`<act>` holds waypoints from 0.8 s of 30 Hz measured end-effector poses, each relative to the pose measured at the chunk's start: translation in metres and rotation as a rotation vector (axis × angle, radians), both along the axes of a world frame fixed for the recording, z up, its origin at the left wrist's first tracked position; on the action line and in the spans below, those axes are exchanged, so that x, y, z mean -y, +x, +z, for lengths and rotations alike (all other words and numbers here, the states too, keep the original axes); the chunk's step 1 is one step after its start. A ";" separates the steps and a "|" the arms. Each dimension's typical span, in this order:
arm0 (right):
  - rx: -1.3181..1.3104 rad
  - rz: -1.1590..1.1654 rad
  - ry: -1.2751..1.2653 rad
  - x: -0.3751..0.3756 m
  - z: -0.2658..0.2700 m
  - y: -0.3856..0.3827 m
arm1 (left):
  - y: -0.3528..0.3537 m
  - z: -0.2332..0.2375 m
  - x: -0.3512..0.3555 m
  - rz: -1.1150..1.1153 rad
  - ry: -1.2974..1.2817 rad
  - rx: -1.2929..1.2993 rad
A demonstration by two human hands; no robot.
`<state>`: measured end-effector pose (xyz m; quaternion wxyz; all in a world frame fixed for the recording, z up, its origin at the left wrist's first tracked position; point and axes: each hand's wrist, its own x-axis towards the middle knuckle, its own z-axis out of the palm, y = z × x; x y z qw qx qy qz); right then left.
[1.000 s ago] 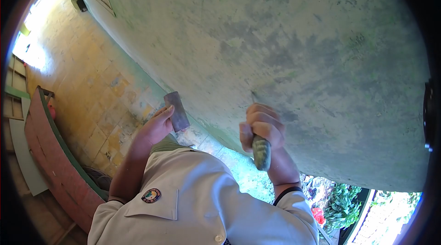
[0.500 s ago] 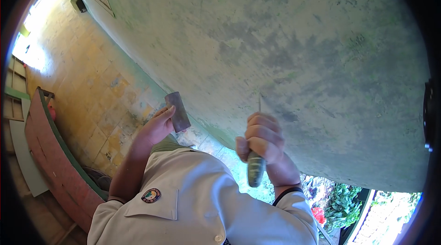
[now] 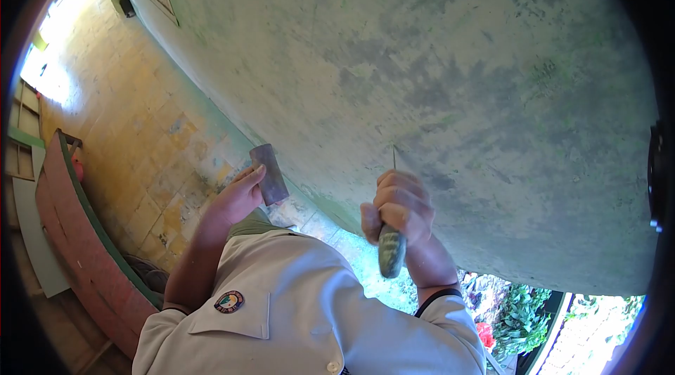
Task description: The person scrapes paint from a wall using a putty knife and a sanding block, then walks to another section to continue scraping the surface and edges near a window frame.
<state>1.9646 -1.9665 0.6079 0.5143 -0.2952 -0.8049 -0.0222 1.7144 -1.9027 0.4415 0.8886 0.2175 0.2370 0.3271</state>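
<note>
Wall: a pale green surface (image 3: 337, 80) with dark, worn patches, filling the upper middle and right of the view.
Right hand: in front of the wall's lower part (image 3: 406, 212), its fingers (image 3: 402, 196) curled firmly round the tool, slightly blurred.
Tool: its mottled, thick handle (image 3: 391, 254) comes out of the fist on the side away from the wall; its thin shaft (image 3: 394, 159) points at the wall. The tip looks to be at the surface, though whether it truly touches I cannot tell.
Left hand: beside the wall's foot (image 3: 239, 197), pinching the block between thumb and fingers; the fingers behind it are mostly hidden.
Block: flat-faced, brown-grey and oblong (image 3: 270, 175), tilted in the left hand; apart from the tool, and seen against the wall's lower edge. Its material is unclear.
Work in hand: judging by the fist and the tip, the right hand is working the tool at the wall, perhaps scraping or picking; the block seems only held.
Call on the hands: a stroke from this pose would want a closed fist, a steady wrist and the tip kept at the wall, with the block held clear.
Floor: worn yellow tiles (image 3: 133, 143) along the wall's foot.
Board: long and reddish (image 3: 88, 241), across the floor from the wall.
Plants: green leaves (image 3: 524, 315) past the wall's lower edge.
</note>
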 end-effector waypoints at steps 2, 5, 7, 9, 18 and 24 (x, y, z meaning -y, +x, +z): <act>0.026 0.038 0.012 0.011 0.009 -0.003 | -0.004 0.000 -0.001 -0.080 0.081 0.073; 0.051 0.079 0.007 0.014 0.013 -0.004 | -0.004 0.005 0.000 -0.051 0.040 0.058; 0.071 0.005 0.027 0.003 0.003 0.000 | 0.000 0.004 0.000 -0.047 0.033 0.030; 0.026 0.022 -0.001 0.009 0.005 -0.005 | 0.001 0.008 -0.001 -0.035 0.034 -0.002; 0.019 0.133 0.037 0.010 0.015 -0.004 | 0.000 0.008 -0.003 -0.097 0.086 0.033; 0.026 0.130 0.000 0.015 0.015 -0.004 | -0.002 0.005 -0.004 -0.088 0.084 0.044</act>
